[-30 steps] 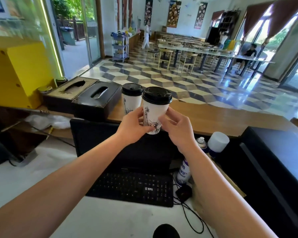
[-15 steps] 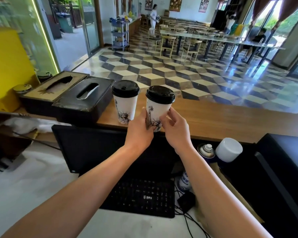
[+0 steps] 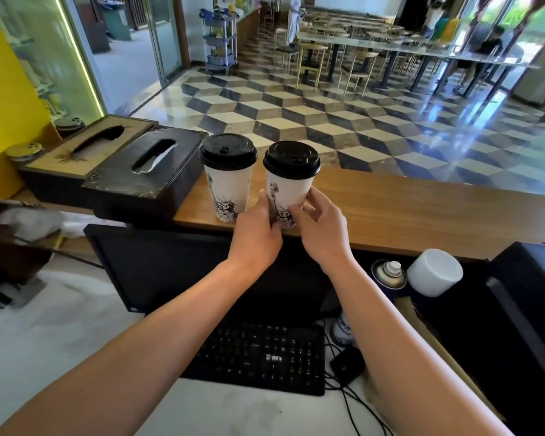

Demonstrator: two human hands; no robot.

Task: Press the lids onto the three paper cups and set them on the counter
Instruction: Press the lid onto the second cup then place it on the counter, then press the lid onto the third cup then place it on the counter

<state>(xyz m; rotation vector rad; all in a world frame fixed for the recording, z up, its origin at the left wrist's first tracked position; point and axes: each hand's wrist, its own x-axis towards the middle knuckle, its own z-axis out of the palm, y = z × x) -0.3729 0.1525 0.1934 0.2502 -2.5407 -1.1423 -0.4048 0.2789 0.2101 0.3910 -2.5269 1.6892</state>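
Two white paper cups with black lids and a dark statue print are on the wooden counter (image 3: 422, 212). The left cup (image 3: 227, 187) stands free beside a tissue box. The right cup (image 3: 291, 187) rests near the counter's front edge, its base hidden by my fingers. My left hand (image 3: 255, 234) wraps its lower left side, and my right hand (image 3: 321, 228) holds its lower right side with thumb and fingers. A third cup is not in view.
Two dark tissue boxes (image 3: 145, 174) sit left of the cups. Below the counter are a black monitor (image 3: 170, 265), a keyboard (image 3: 258, 357), a spray can (image 3: 389, 273), a white roll (image 3: 434, 272) and cables. A tiled dining hall with tables and people lies beyond.
Both hands carried the right cup forward and down until it reached the counter next to the left cup. The camera tilted downward.
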